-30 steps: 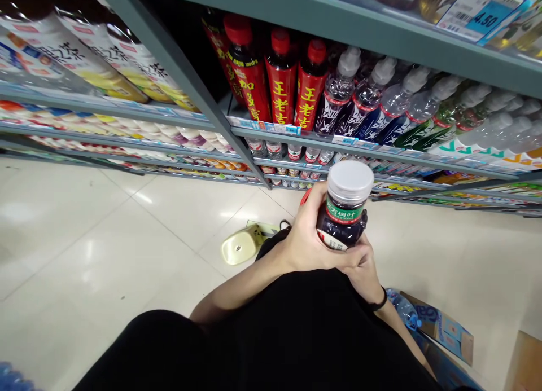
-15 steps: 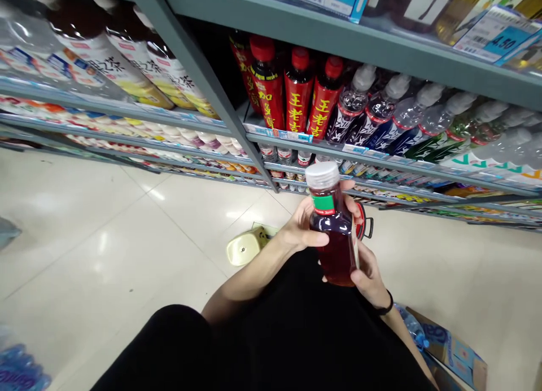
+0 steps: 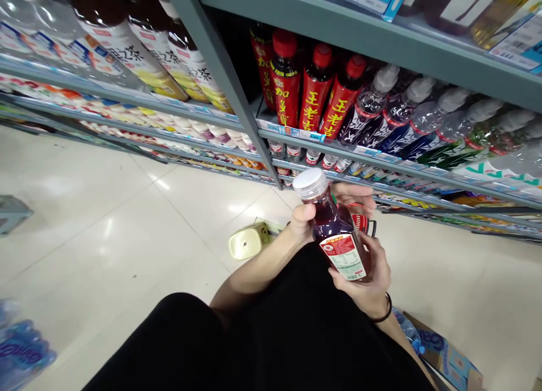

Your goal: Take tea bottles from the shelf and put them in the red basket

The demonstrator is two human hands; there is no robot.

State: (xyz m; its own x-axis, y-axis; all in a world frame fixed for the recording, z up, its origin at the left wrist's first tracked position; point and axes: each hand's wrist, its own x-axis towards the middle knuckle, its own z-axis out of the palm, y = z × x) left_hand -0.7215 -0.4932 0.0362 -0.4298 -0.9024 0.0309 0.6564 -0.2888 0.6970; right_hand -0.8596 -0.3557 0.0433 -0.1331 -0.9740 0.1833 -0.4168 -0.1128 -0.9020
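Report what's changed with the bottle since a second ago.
The bottle has turned and tipped its cap leftward, a red-white label now fully visible. The left hand has loosened, fingers extended; the right hand holds the lower part. Unchanged: both hands at the bottle, red-capped bottles shelved.

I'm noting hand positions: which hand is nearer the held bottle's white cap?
Left. The left hand is beside the bottle's upper part, just below the white cap; the right hand grips the lower part, farther from it.
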